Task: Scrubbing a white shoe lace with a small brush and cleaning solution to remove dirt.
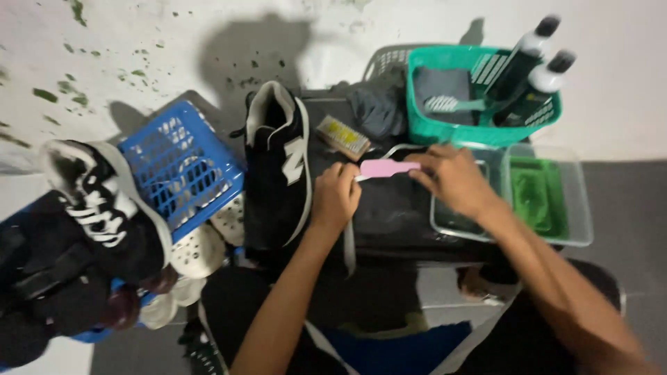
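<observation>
Two bare forearms reaching forward, left hand (335, 196) and right hand (451, 177) each gripping an end of a flat pink brush (389, 167), level, above a dark table (396, 222), black sneaker (278, 167) just left.

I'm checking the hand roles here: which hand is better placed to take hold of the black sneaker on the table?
Left, probably. The left hand is right beside the black sneaker, while the right hand grips the pink brush farther away, over the clear tub.
</observation>
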